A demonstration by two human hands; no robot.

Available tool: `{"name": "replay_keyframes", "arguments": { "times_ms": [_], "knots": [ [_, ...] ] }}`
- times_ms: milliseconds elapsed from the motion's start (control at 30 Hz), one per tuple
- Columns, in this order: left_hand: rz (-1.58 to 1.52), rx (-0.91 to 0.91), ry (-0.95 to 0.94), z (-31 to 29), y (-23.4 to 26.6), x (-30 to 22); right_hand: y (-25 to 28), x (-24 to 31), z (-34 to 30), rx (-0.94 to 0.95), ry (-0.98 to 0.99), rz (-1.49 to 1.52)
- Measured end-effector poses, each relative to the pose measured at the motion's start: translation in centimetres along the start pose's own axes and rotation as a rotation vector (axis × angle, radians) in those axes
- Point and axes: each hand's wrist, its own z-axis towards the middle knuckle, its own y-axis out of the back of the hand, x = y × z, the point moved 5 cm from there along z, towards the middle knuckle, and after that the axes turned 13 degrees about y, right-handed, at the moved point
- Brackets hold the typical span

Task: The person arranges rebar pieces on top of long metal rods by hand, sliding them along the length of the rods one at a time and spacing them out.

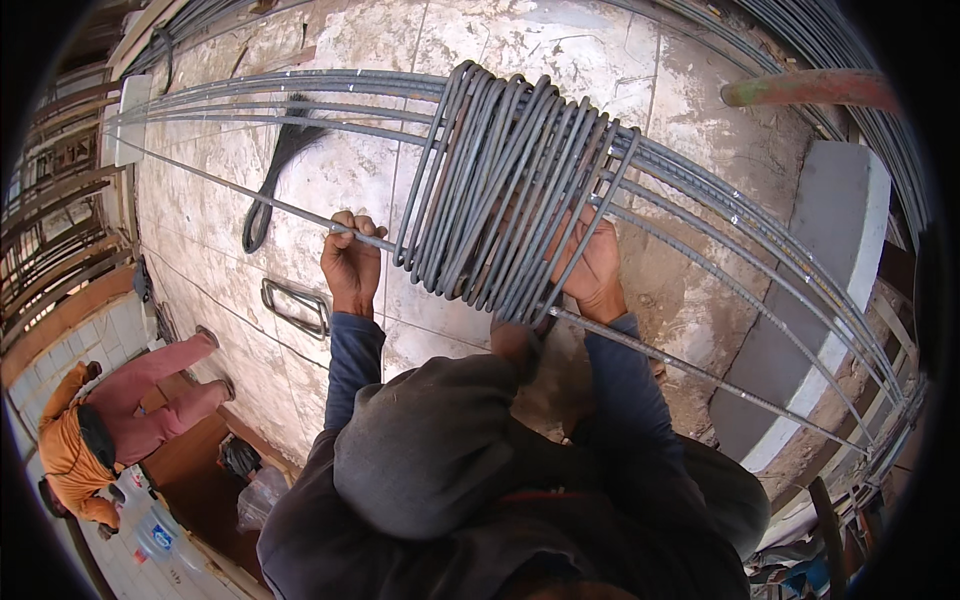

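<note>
A tight row of grey steel stirrups [490,195] hangs around several long ribbed rebars [730,195] that cross from left to right. My left hand [352,272] is closed around the nearest rebar [250,192], just left of the stirrups, with thumb and fingers pinching it. On the other side, my right hand [597,265] is at the right end of the row, palm showing. Its fingers reach in among the stirrups and are partly hidden by them; they seem to hold the last few.
On the stained floor lie a looped bundle of black wire [262,205] and a few loose stirrups [295,307]. A grey slab [835,200] stands at right, below a red-green pipe [810,90]. Another person in orange [75,450] bends over at lower left, beside a clear plastic bottle [165,535].
</note>
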Motion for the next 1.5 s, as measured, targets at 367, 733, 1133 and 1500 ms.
{"name": "replay_keyframes", "arguments": {
  "times_ms": [367,733,1133,1500],
  "knots": [
    [-0.090,0.027,0.136,2.3,2.1,0.2,0.3,2.5,-4.2,0.080,0.124,-0.495],
    [0.605,-0.884,-0.340,-1.7,-8.7,0.0,2.4,7.9,-16.6,-0.225,-0.358,-1.825],
    [1.954,1.202,-0.941,-0.1,-37.5,15.4,-10.9,9.8,-48.4,-0.927,-0.010,-2.135],
    [2.066,1.349,-1.198,0.9,-38.3,23.7,15.0,4.8,-61.9,-1.757,1.398,-1.476]
  ]
}}
